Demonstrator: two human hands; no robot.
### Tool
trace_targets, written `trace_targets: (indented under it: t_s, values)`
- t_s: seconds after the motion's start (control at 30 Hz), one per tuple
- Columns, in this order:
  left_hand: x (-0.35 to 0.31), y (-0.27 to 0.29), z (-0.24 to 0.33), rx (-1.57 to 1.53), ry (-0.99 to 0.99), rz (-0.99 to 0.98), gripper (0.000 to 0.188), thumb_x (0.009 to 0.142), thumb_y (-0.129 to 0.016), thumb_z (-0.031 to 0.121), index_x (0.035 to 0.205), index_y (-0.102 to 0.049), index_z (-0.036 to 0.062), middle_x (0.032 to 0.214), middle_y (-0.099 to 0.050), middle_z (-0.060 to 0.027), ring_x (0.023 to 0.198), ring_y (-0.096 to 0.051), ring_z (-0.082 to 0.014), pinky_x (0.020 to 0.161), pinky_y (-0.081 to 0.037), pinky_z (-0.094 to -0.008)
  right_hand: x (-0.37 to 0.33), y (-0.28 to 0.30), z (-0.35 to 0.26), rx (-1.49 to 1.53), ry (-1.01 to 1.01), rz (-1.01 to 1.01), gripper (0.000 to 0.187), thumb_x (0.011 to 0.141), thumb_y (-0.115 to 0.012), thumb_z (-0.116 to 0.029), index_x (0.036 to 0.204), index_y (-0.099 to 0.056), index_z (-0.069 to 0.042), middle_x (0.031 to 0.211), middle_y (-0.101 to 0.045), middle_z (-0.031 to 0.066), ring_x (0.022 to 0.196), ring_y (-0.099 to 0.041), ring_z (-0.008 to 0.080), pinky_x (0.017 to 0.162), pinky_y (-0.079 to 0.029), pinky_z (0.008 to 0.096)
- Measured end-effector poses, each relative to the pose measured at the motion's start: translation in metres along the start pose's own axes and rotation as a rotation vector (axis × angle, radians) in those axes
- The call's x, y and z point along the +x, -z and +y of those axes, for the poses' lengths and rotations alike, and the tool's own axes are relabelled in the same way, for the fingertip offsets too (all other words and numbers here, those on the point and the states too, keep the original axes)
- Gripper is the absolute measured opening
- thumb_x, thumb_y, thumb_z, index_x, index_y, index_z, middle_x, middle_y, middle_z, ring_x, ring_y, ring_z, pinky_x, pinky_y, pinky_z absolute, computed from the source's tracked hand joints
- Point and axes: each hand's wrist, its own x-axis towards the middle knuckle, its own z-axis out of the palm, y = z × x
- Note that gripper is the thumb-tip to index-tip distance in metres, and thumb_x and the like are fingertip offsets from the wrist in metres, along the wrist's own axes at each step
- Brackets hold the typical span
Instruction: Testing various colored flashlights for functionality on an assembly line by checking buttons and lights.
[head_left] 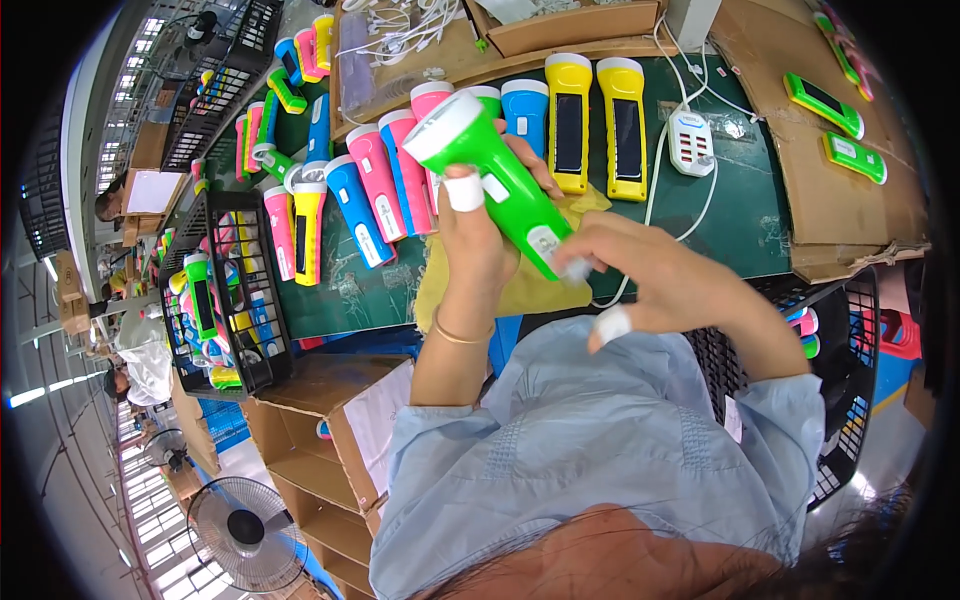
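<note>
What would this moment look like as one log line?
left hand: holding green flashlight | right hand: at its narrow end, fingertips blurred | nearby: yellow flashlights, white multi-port charger, yellow cloth

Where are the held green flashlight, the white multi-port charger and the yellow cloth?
Held green flashlight [518, 203]: head view, middle of its green body.
White multi-port charger [690, 140]: head view, its upper face.
Yellow cloth [532, 297]: head view, bare part below the flashlight.
</note>
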Motion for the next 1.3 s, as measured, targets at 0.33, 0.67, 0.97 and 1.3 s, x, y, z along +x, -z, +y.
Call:
trace_targets:
  t_s: [0.33, 0.67, 0.97, 1.3]
  values:
    - [-0.014, -0.016, 0.005, 0.300, 0.112, 0.202, 0.043, 0.093, -0.040, 0.041, 0.109, -0.045, 0.0007, 0.086, -0.055, -0.0108, 0.074, -0.056, -0.0191, 0.065, -0.049, -0.0327, 0.004, -0.014, 0.009, -0.562, 0.017, 0.304, 0.022, 0.065, -0.060, 0.002, 0.084, -0.051, -0.002, 0.080, -0.048, 0.0104, 0.077, -0.052, 0.0261, 0.061, -0.045, 0.0348]
    - [-0.016, -0.016, -0.007, 0.540, 0.062, 0.241, 0.036, 0.094, -0.041, 0.035, 0.104, -0.048, 0.0008, 0.084, -0.057, -0.0099, 0.074, -0.056, -0.0155, 0.065, -0.047, -0.0270, 0.025, 0.016, 0.019, -0.653, 0.166, -0.090, 0.008, 0.069, -0.058, -0.010, 0.074, -0.056, -0.004, 0.072, -0.056, 0.0084, 0.072, -0.059, 0.0255, 0.058, -0.047, 0.0361]
    - [-0.006, -0.025, 0.008, 0.289, 0.092, 0.190, 0.036, 0.095, -0.041, 0.034, 0.104, -0.046, 0.0003, 0.082, -0.057, -0.0106, 0.068, -0.057, -0.0183, 0.058, -0.049, -0.0304, 0.011, 0.011, 0.006, -0.517, 0.111, 0.120, 0.008, 0.069, -0.059, -0.007, 0.075, -0.054, -0.007, 0.071, -0.055, 0.0048, 0.072, -0.058, 0.0211, 0.055, -0.046, 0.0349]
    - [0.001, -0.021, 0.003, 0.474, 0.200, 0.208, 0.029, 0.091, -0.052, 0.028, 0.103, -0.047, 0.0015, 0.081, -0.055, -0.0055, 0.070, -0.053, -0.0107, 0.061, -0.044, -0.0242, 0.025, 0.016, 0.007, -0.947, 0.200, -0.014, 0.009, 0.067, -0.058, -0.011, 0.073, -0.053, -0.007, 0.072, -0.053, 0.0052, 0.069, -0.056, 0.0205, 0.054, -0.046, 0.0334]
